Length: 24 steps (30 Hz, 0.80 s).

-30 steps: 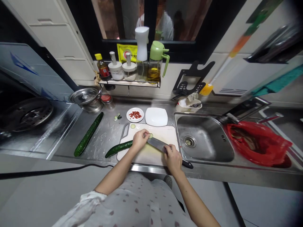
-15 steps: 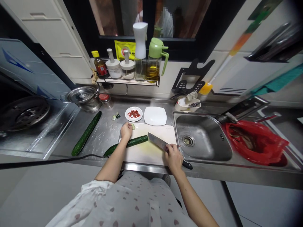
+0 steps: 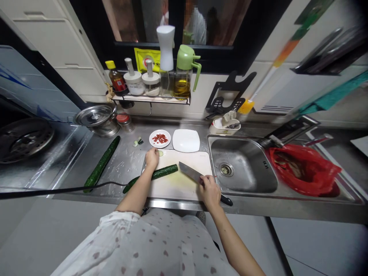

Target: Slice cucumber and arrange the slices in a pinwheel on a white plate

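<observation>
My right hand (image 3: 211, 191) grips a kitchen knife (image 3: 189, 171) with a broad blade and black handle. The blade lies low over the white cutting board (image 3: 184, 189), its tip pointing up and left. My left hand (image 3: 152, 158) is closed at the board's upper left corner, fingertips pinched beside a pale cucumber slice (image 3: 160, 153); what they hold, if anything, is hidden. A cucumber (image 3: 165, 171) with a cut right end lies across the board, partly behind my left forearm. Its cut end is just left of the knife tip.
Behind the board stand a small plate (image 3: 151, 142) of chopped red pieces and a white square plate (image 3: 186, 140). A whole cucumber (image 3: 102, 165) and trimmed ends (image 3: 135, 143) lie left. On the right are a sink (image 3: 244, 165) and red bag (image 3: 310, 180). A black strap (image 3: 57, 193) crosses lower left.
The camera view has shifted slightly. Two overlapping slices showed by my left fingertips before; one shows now. The knife and the cucumber on the board stay nearly where they were.
</observation>
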Tool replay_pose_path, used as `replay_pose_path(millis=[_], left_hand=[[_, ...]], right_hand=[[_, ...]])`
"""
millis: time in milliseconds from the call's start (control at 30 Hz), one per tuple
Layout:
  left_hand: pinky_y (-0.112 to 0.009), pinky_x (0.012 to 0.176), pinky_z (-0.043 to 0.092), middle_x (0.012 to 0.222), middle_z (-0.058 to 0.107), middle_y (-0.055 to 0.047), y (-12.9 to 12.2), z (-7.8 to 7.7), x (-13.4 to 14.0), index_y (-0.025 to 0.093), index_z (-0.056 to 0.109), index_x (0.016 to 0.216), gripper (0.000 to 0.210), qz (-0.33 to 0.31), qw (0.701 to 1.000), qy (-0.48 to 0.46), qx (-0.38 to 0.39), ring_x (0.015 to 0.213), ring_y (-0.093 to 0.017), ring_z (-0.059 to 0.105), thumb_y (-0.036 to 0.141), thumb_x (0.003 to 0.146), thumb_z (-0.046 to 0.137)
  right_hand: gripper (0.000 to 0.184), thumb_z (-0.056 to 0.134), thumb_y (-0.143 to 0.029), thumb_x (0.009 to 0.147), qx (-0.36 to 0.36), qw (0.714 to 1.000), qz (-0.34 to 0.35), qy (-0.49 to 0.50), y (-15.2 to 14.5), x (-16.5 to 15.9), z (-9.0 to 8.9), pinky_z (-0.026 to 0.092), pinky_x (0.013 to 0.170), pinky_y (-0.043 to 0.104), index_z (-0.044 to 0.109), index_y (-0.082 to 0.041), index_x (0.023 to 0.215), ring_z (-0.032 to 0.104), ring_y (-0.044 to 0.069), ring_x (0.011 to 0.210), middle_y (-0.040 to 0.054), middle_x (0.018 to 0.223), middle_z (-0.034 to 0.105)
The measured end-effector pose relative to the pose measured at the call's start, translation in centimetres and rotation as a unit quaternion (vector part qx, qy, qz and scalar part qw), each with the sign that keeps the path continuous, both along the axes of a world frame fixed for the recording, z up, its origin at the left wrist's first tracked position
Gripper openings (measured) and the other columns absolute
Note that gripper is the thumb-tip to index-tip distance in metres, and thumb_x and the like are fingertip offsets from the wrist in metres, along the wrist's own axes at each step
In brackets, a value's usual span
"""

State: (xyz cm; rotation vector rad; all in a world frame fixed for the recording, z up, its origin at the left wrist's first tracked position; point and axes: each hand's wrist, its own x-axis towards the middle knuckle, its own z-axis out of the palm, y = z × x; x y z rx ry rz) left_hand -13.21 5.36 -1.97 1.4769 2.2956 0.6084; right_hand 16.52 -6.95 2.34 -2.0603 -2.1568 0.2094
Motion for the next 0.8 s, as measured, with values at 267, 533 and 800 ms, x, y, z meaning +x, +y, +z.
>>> replay_pose_path(millis=[267,533,800], left_hand=[[-0.032,0.086,0.043,0.094,0.07,-0.011,0.1,-0.3,0.0,0.018,0.072,0.088,0.02,-0.017,1.0,0.024,0.007,0.094,-0.024,0.062,0.019,0.083,0.053],[-0.034,0.087,0.044,0.093,0.068,-0.007,-2.3,0.9,0.1,0.021,0.071,0.1,0.024,0.007,0.998,-0.007,0.059,0.093,-0.023,0.06,0.021,0.083,0.053],[-0.037,0.088,0.046,0.096,0.068,-0.007,-6.6,1.5,1.8,0.021,0.072,0.095,0.019,-0.117,0.987,-0.018,0.108,0.095,-0.024,0.058,0.028,0.085,0.057]], right_hand=[[0.032,0.055,-0.016,0.083,-0.016,1.0,-0.01,0.009,0.3,-0.1,0.1,0.035,0.072,0.026,0.065,-0.022,0.112,0.055,0.015,0.081,0.0049,0.11,0.061],[0.029,0.051,-0.021,0.089,-0.071,0.996,-0.049,-0.011,0.7,-0.9,1.2,0.031,0.064,0.027,0.064,-0.025,0.116,0.055,0.014,0.076,0.0041,0.107,0.06],[0.03,0.042,-0.027,0.097,-0.093,0.994,-0.064,0.013,1.1,-1.4,1.4,0.029,0.061,0.026,0.064,-0.026,0.117,0.055,0.012,0.073,0.0049,0.109,0.059]])
